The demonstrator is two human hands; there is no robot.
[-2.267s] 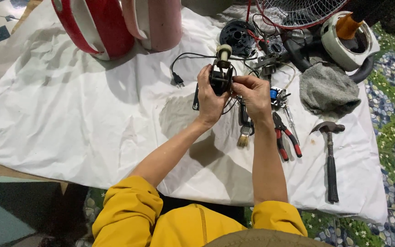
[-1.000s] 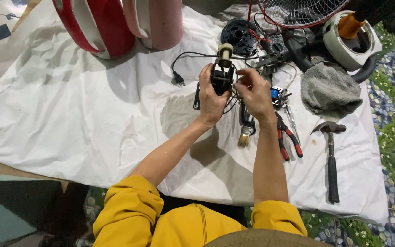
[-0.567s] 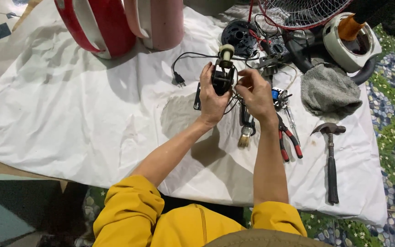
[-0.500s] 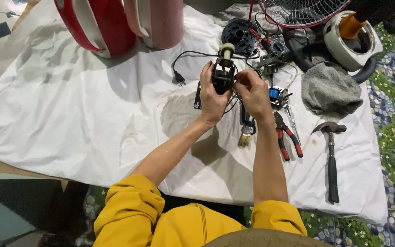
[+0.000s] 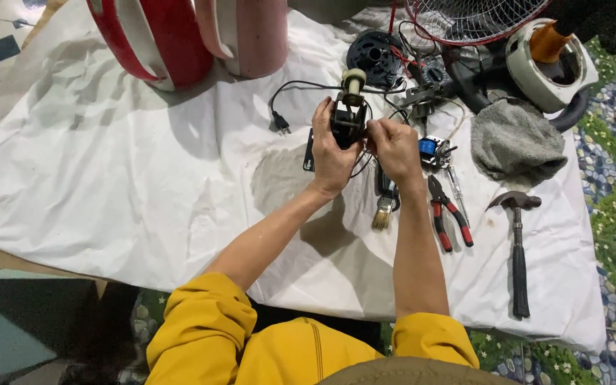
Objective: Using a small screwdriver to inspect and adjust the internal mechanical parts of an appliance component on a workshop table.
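Observation:
My left hand (image 5: 331, 151) grips a small black motor (image 5: 347, 122) with a cream knob on top, held above the white sheet (image 5: 144, 178). My right hand (image 5: 393, 146) pinches at the motor's right side, where thin wires hang down. A black power cord with a plug (image 5: 279, 125) trails from the motor over the sheet. Just below my hands lies a paintbrush (image 5: 383, 210), partly hidden by my right wrist.
Red-handled pliers (image 5: 450, 217), a screwdriver (image 5: 454, 185) and a hammer (image 5: 516, 249) lie to the right. A grey cloth (image 5: 518, 146), a blue-coiled part (image 5: 433, 150), a wire fan guard (image 5: 472, 18), a white round housing (image 5: 550, 60) and red and pink fan shells (image 5: 180, 36) ring the back.
My hands keep the motor in the same place; the right fingers have shifted slightly on its side. Nothing else on the sheet has moved.

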